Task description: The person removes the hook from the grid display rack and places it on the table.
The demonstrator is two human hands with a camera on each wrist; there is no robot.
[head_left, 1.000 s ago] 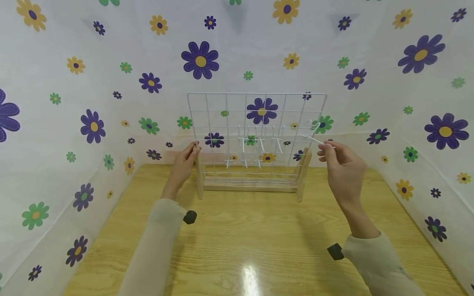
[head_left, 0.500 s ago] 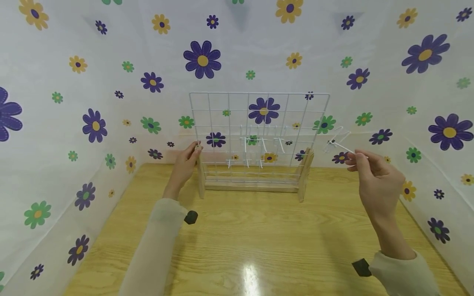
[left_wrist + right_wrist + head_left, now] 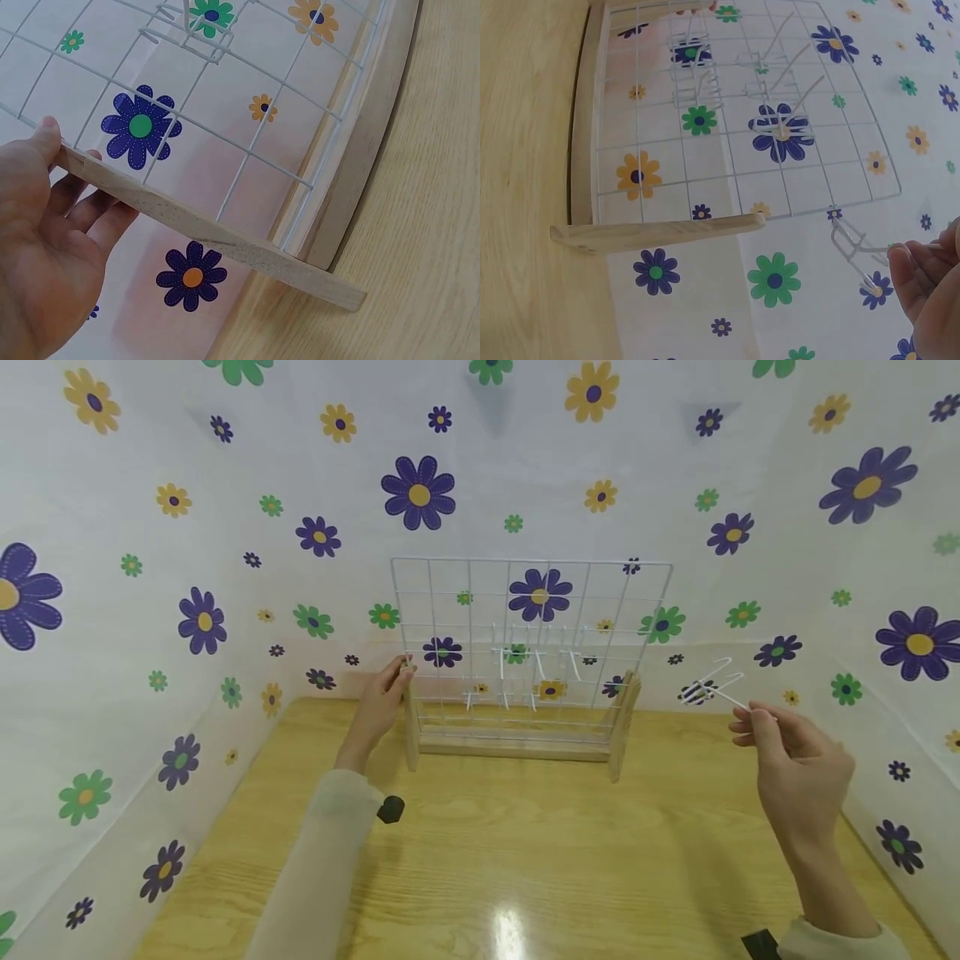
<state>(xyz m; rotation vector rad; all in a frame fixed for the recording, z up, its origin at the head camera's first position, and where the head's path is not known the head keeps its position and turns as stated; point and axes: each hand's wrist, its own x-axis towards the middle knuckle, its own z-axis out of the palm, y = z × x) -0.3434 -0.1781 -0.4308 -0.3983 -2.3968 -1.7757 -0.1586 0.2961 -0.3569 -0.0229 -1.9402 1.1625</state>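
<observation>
A white wire grid panel (image 3: 532, 561) stands upright in a wooden base (image 3: 517, 748). My left hand (image 3: 378, 706) grips the top of its left wooden upright (image 3: 411, 731); in the left wrist view the thumb lies on one side of that upright (image 3: 202, 221) and the fingers on the other. To the right of the panel, apart from it, my right hand (image 3: 806, 777) pinches a white wire display hook (image 3: 729, 697) by its prong. The bracket end of this hook (image 3: 849, 238) points toward the panel. Several similar white hooks (image 3: 501, 665) hang on the middle of the grid in two rows.
The stand sits toward the back of a wood-grain table (image 3: 525, 835). Floral-printed white cloth (image 3: 300, 460) encloses the table at the back and both sides. The right wooden upright (image 3: 624, 727) stands between the panel and my right hand.
My right hand has moved rightward and down with the hook, away from the grid's right edge. My left hand stays on the left upright. The head view has shifted slightly.
</observation>
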